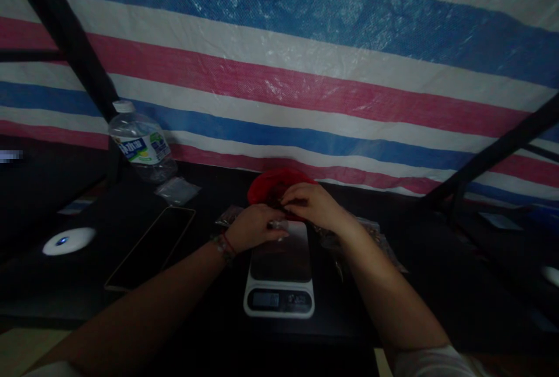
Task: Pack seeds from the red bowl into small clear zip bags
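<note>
A white kitchen scale with a dark weighing plate and a display at its front sits on the black table before me. My left hand is over the scale's back left corner, fingers curled; a small shiny, clear piece shows at its fingertips, too dim to name. Beyond the scale lies a red bowl-like or bag-like thing. At its front edge my right hand has its fingers pinched together, and what they hold is hidden. Clear plastic bags with small brownish items lie beneath my right forearm. A similar small packet is beside my left hand.
To the left lie a dark phone, a white oval device and a clear plastic packet. A large clear bottle stands behind them. Striped plastic sheeting hangs along the back, with black slanted posts at both sides.
</note>
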### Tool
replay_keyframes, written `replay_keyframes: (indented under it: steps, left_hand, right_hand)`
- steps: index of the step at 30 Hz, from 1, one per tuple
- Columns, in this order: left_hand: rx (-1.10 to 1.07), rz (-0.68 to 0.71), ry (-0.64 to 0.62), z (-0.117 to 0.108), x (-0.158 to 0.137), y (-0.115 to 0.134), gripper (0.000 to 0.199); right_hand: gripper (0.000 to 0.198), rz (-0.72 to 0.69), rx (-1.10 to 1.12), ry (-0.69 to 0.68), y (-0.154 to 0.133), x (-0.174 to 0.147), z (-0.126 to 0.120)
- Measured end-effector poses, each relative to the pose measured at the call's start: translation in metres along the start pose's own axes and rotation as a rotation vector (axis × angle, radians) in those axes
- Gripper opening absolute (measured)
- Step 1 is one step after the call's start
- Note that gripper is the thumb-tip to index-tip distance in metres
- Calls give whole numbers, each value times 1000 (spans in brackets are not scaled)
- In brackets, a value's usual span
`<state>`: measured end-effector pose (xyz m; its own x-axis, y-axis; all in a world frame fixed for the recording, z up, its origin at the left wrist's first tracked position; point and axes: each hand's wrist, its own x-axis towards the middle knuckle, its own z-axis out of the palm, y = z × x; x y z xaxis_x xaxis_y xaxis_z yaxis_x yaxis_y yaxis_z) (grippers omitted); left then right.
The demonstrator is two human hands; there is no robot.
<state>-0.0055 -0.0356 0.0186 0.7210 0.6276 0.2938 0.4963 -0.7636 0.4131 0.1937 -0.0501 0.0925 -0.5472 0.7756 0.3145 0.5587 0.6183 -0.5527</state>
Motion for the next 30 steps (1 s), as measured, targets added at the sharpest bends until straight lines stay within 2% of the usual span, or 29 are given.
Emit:
replay_keyframes:
  steps: [7,16,23,26,30]
  left_hand:
    - [120,-160,23,9,1,-4,39]
    - [108,-138,27,7,2,-1,37]
    - [25,-175,51,5,2,2,38]
    - [22,-163,44,6,1,2,40]
    - [44,-152,25,7,2,2,53]
  right_hand:
    - [16,-15,-31,-159,-1,2,14]
    - [20,11,-92,-258,7,1,23]
    - [12,61,-152,-221,-1,3,28]
    - [11,27,-117,-214,-2,3,18]
    - [18,74,-143,-95,12,1,1]
